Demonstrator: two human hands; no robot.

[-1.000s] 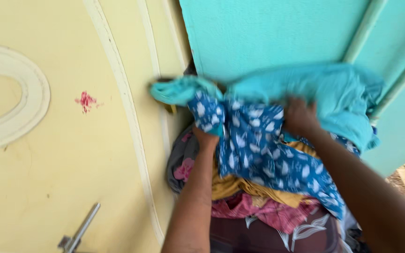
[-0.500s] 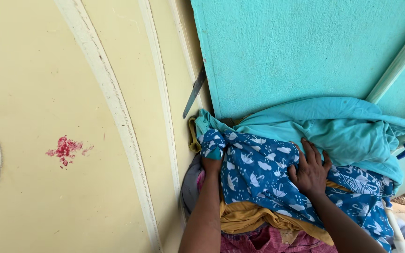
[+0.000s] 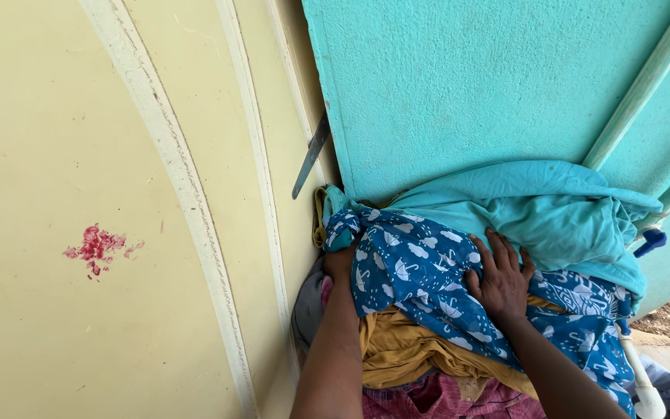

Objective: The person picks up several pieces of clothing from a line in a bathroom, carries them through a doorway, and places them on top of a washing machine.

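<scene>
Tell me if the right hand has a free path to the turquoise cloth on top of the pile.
Probably yes. The right hand lies flat on the blue patterned cloth, and the turquoise cloth lies uncovered just beyond its fingertips, nothing between.

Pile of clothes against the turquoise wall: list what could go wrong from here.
1. The blue patterned cloth lies loosely over the yellow garment; it may slide off once the right hand lifts.
2. The left hand grips only its bunched corner, so the turquoise cloth could be dragged along.
3. The metal strip beside the pile might snag fabric.
</scene>
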